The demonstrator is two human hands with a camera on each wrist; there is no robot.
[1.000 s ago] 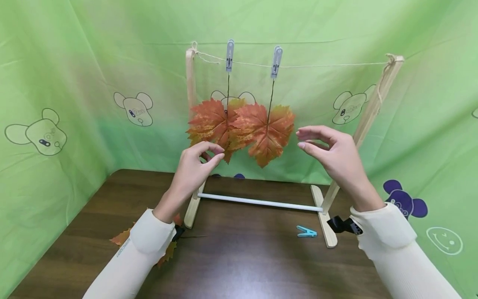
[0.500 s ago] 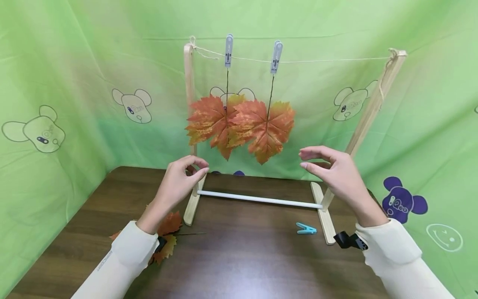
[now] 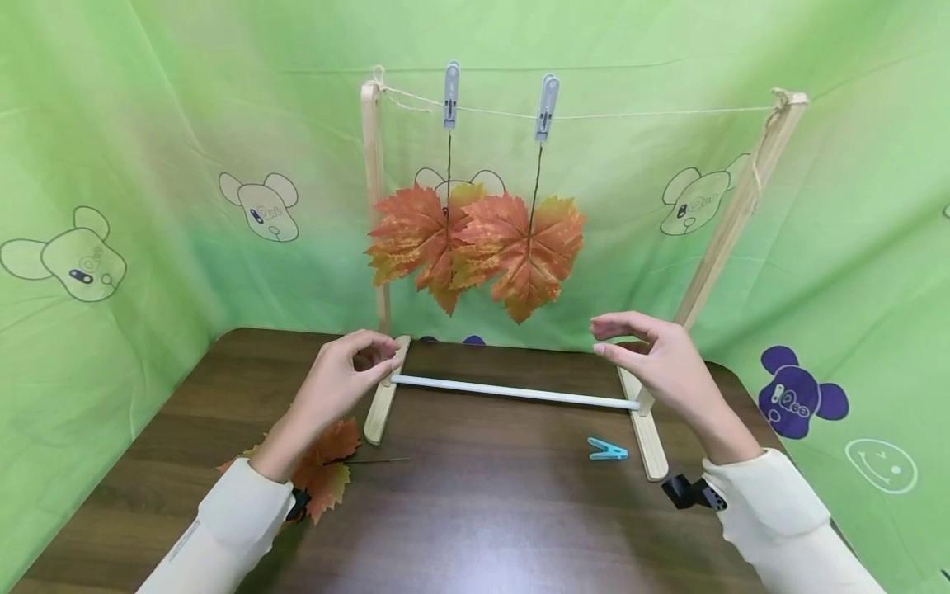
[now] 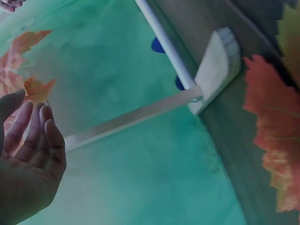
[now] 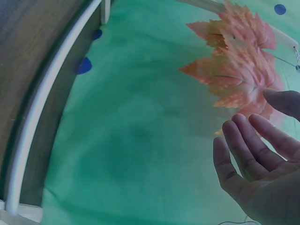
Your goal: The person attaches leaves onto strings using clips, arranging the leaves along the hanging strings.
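Observation:
Two orange-red artificial maple leaves hang by their stems from a string (image 3: 660,112); the left leaf (image 3: 416,235) is partly covered by the right leaf (image 3: 530,256). A grey clothespin (image 3: 451,95) grips the left stem, and another grey clothespin (image 3: 546,107) the right one. Below the leaves, my left hand (image 3: 345,375) hovers with loosely bent fingers, holding nothing, close to the stand's left foot. Opposite it, my right hand (image 3: 656,355) is held in the air before the right post, thumb and fingers apart around nothing. Under my left forearm lies a third leaf (image 3: 326,470), partly hidden.
A wooden stand with a left post (image 3: 373,165), a right post (image 3: 731,223) and a white crossbar (image 3: 512,391) stands on the brown table (image 3: 475,511). A blue clothespin (image 3: 607,450) lies by its right foot. Green printed cloth (image 3: 297,124) hangs behind.
Both hands have moved down away from the hanging leaves, the left one also to the left. More of the leaf on the table shows. The view has tilted slightly.

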